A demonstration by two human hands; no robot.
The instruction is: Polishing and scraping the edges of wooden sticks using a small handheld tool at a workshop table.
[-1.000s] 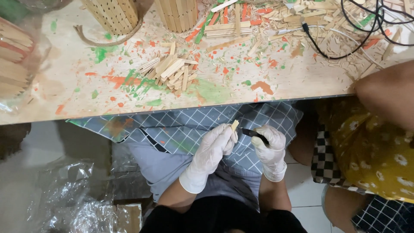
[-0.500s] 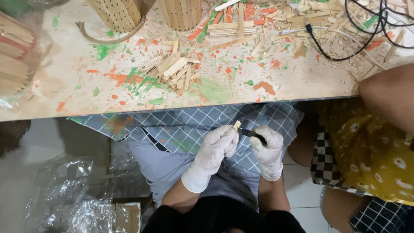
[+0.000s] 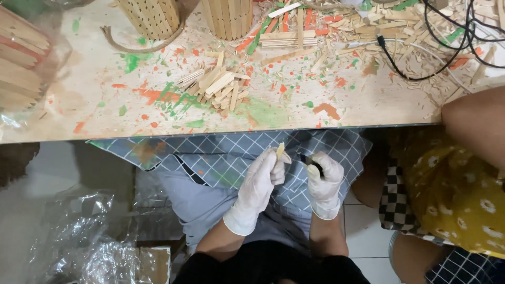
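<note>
Left hand: the left hand point(image 3: 259, 181), in a thin white glove, is over the lap; its fingers are curled and pinch a small wooden piece point(image 3: 281, 152) at the lower end, so the pale, flat piece stands up above the knuckles.
Right hand: the right hand point(image 3: 324, 176), also gloved in white, is closed in a fist around a small black-handled tool point(image 3: 310, 162); the dark tip points toward the wooden piece and is very near it, but I cannot tell if they touch.
Lap: a grey-blue checked cloth point(image 3: 226, 158) with white lines lies on the knees, soft and folded, with some paint marks.
Floor at left: crumpled clear plastic wrap point(image 3: 79, 236), shiny, lies beside the person's leg.
At right: another person sits close, in a yellow flowered garment point(image 3: 452, 194); the bare arm point(image 3: 473, 123) reaches over the table edge.
Table: the pale board table point(image 3: 79, 105) is spotted with green and orange paint.
Middle of table: a loose pile of short flat wooden sticks point(image 3: 218, 87).
Far edge: two upright holders made of sticks point(image 3: 150, 16), many scattered chips, and black cables point(image 3: 447, 42) in loops at the right.
</note>
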